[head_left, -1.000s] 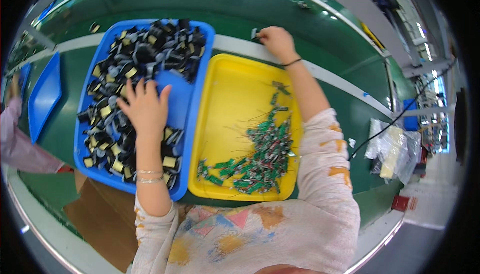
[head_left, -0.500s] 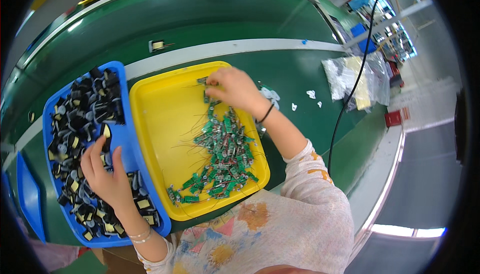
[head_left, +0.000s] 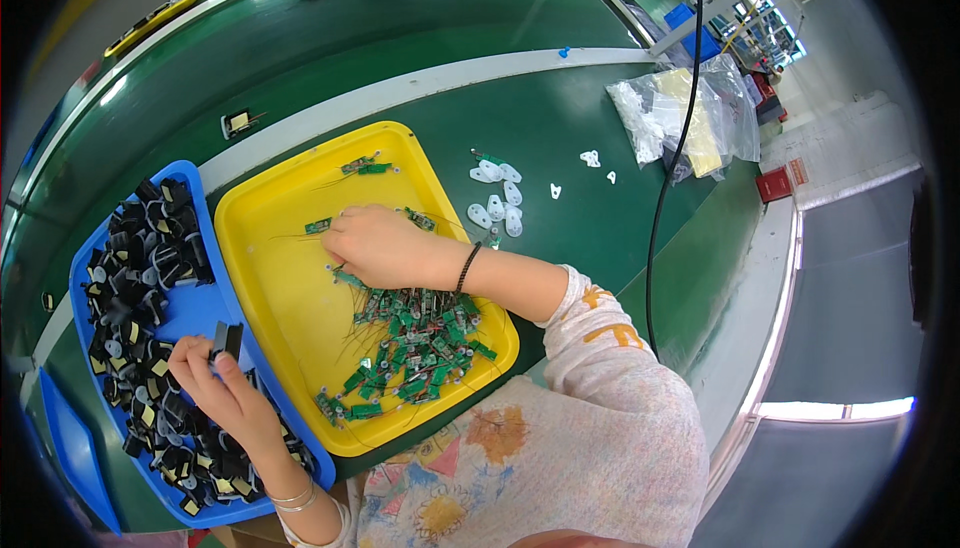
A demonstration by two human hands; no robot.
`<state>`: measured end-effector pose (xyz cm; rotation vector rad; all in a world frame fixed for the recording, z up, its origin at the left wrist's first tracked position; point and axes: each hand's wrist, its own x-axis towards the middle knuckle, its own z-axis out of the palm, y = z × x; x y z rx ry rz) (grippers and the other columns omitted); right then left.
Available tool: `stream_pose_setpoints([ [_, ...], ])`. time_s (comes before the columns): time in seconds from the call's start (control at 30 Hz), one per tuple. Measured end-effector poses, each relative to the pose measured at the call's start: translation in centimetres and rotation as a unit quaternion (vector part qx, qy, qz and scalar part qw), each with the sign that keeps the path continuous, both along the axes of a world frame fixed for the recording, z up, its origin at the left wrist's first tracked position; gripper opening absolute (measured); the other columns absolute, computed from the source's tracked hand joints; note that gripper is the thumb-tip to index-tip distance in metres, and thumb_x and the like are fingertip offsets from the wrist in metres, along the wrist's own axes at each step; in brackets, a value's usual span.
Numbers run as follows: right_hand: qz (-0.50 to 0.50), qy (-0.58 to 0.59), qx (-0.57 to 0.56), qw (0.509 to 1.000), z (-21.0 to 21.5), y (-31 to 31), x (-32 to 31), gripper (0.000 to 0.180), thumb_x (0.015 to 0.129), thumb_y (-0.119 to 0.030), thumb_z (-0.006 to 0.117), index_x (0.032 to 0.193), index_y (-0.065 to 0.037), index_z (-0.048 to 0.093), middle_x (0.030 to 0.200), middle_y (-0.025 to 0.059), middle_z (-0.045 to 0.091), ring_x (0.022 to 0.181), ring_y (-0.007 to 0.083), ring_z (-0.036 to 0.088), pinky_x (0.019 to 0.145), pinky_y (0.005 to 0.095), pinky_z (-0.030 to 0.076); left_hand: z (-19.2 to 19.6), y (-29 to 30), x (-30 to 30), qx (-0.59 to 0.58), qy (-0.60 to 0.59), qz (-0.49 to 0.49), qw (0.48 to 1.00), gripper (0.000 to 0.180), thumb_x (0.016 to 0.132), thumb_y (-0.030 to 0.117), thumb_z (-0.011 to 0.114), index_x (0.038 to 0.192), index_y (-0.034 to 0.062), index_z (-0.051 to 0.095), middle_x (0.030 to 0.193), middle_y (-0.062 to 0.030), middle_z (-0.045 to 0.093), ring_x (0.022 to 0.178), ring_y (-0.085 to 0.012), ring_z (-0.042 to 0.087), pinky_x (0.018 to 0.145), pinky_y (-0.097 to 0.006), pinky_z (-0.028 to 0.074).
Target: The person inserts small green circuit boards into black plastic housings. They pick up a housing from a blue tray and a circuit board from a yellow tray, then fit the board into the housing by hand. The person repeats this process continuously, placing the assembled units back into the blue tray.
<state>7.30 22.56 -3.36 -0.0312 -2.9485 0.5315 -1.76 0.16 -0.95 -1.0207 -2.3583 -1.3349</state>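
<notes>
My left hand (head_left: pixel 225 398) is closed on a black plastic housing (head_left: pixel 228 341), pinched upright between thumb and fingers above the blue tray (head_left: pixel 200 306). Many similar black housings (head_left: pixel 150 378), some with a cream-coloured face, fill that tray. Over the yellow tray (head_left: pixel 270 278), my right hand (head_left: pixel 385 246) is closed with its fingertips bent down. A small green circuit board (head_left: pixel 318 226) with thin wires lies right at those fingertips; what they grip is hidden. A heap of such green boards (head_left: pixel 420 348) covers the near right part of the yellow tray.
Translucent white teardrop-shaped pieces (head_left: pixel 496 210) lie right of the yellow tray, and small white bits (head_left: pixel 590 159) farther off. Clear plastic bags (head_left: pixel 680 118) rest behind a hanging black cable (head_left: pixel 655 238). Beyond a pale rail, one assembled piece (head_left: pixel 238 124) sits on the green surface.
My right hand has moved from the yellow tray's far edge toward its middle, leaving boards near that edge. My left hand has lifted a black housing and turned it upright. The view has shifted.
</notes>
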Motion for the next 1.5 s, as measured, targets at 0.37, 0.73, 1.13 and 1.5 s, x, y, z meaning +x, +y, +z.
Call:
stream_pose_setpoints([
  [0.37, 0.054, 0.010, -0.593, 0.803, 5.5, -3.6, 0.8, 0.013, 0.079, -0.007, 0.059, 0.090, -0.003, 0.054, 0.083, 0.0065, 0.060, 0.077, 0.0173, 0.060, 0.070, 0.0266, 0.047, -0.7, 0.7, 1.9, 0.081, -0.334, -0.099, 0.934, 0.040, 0.092, 0.038, 0.029, 0.087, 0.0018, 0.045, 0.069, -0.0017, 0.044, 0.059, -0.0080, 0.036, 0.051, -0.022, 0.027],
  [0.73, 0.062, -0.034, -0.802, 0.593, 2.6, -5.7, 0.1, 0.014, 0.082, -0.008, 0.059, 0.093, -0.001, 0.055, 0.085, 0.0044, 0.061, 0.078, 0.0091, 0.058, 0.071, 0.0207, 0.046, -1.1, 1.5, 3.0, 0.197, -0.424, -0.144, 0.872, 0.022, 0.081, 0.006, 0.057, 0.101, 0.0004, 0.050, 0.094, -0.0034, 0.053, 0.082, -0.0097, 0.050, 0.076, -0.023, 0.040],
  [1.13, 0.064, 0.010, -0.734, 0.676, 0.8, -5.0, 0.6, 0.011, 0.081, -0.009, 0.060, 0.087, -0.001, 0.054, 0.083, 0.0018, 0.058, 0.078, 0.0075, 0.056, 0.068, 0.0203, 0.045, -0.7, 2.1, 3.9, 0.167, -0.419, -0.120, 0.885, 0.015, 0.085, 0.007, 0.051, 0.098, -0.0015, 0.050, 0.088, -0.0047, 0.054, 0.078, -0.0091, 0.051, 0.074, -0.022, 0.041],
  [1.5, 0.006, -0.017, -0.614, 0.789, 2.3, -4.8, 0.8, 0.017, 0.074, -0.005, 0.068, 0.089, -0.004, 0.060, 0.078, -0.0022, 0.058, 0.067, 0.0024, 0.050, 0.060, 0.0161, 0.041, -0.8, 1.0, 2.7, 0.188, -0.425, -0.136, 0.875, 0.025, 0.074, -0.003, 0.061, 0.097, -0.0018, 0.051, 0.101, -0.0088, 0.054, 0.095, -0.0155, 0.052, 0.087, -0.028, 0.039],
])
